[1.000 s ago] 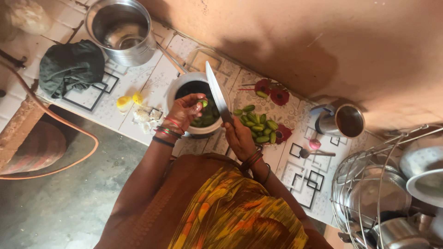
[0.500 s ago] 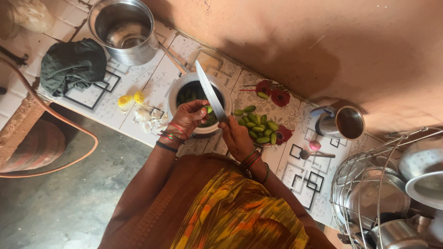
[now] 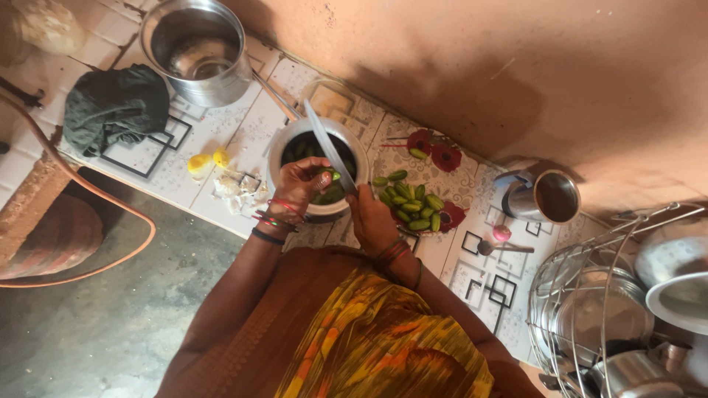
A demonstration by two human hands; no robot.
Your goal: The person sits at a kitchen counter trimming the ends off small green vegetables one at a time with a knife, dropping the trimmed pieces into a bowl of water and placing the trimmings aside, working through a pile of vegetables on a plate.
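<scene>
Knife [image 3: 328,147] swung leftward onto small green vegetable [image 3: 333,175] pinched by left hand [image 3: 301,184]; right hand [image 3: 372,219] clasping handle, blade running toward upper left over pot [image 3: 284,144].

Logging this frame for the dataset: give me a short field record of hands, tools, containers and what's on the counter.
left hand: holds a small green vegetable over the white pot
right hand: grips a knife, blade against the vegetable
white pot contents: green pieces
whole vegetables: pile on the counter, right of the pot
steel pot: top left, looks empty
dark cloth: left of the white pot
steel jug: by the wall
wire basket: far right, holds steel dishes
</scene>
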